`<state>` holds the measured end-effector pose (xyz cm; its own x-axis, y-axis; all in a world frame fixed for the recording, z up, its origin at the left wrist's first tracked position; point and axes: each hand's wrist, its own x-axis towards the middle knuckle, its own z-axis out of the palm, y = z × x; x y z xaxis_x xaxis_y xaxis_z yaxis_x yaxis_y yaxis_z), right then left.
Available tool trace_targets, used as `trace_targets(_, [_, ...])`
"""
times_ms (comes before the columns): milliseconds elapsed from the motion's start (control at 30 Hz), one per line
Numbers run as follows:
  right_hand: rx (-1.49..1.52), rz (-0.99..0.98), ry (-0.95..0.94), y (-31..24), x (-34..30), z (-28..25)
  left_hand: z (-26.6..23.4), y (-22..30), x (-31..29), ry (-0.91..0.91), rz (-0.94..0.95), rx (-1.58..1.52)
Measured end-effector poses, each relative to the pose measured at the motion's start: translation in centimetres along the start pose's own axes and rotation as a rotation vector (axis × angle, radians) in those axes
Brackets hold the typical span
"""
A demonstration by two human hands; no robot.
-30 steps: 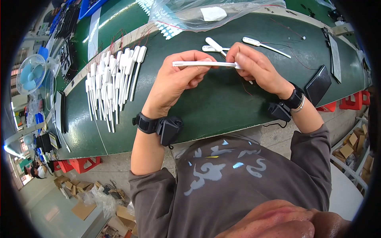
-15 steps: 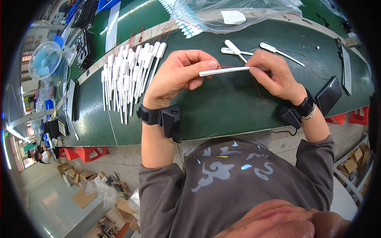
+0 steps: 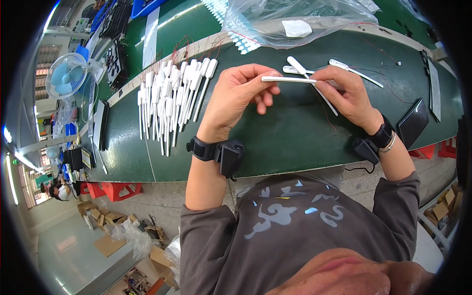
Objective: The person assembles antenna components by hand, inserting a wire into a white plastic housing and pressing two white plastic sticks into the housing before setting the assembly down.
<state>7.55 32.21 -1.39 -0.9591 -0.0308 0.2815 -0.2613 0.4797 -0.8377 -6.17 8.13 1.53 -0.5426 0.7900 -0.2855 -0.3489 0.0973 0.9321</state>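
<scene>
A slim white plastic stick (image 3: 289, 79) is held nearly level above the table between my hands. My left hand (image 3: 236, 96) pinches its left end between thumb and index finger, the other fingers curled loosely below. My right hand (image 3: 349, 96) has thumb and fingers closed on its right end. Behind the held stick, a white paddle-shaped stick (image 3: 295, 64) lies slanted across another similar paddle stick (image 3: 290, 70). One more paddle stick (image 3: 339, 64) rests just beyond my right hand. To the left of my left hand lies a bundle of white paddle sticks (image 3: 169, 98) with thin red wires.
A clear plastic bag (image 3: 260, 29) and a dotted sheet (image 3: 243, 42) lie at the back of the green table (image 3: 285, 142). At the right are a black flat device (image 3: 412, 123) and a grey strip (image 3: 433, 93). A fan (image 3: 66, 76) stands at far left.
The held stick has gone from tilting up toward the right to almost level, and sits slightly farther from me. My left hand's lower fingers have loosened downward. The whole view has shifted a little.
</scene>
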Motion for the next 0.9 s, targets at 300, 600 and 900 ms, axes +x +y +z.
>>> trace_targets(300, [-0.038,0.053,0.055,-0.6,0.3,-0.2,1.2,-0.3,0.2,0.042,0.189,-0.185])
trace_targets(600, [0.026,0.024,0.122,-0.4,0.4,0.4,2.1,-1.4,0.8,0.277,0.314,0.019])
trace_targets(900, [0.023,0.071,0.160,-0.7,0.1,0.7,3.5,-2.6,1.2,0.359,0.340,-0.117])
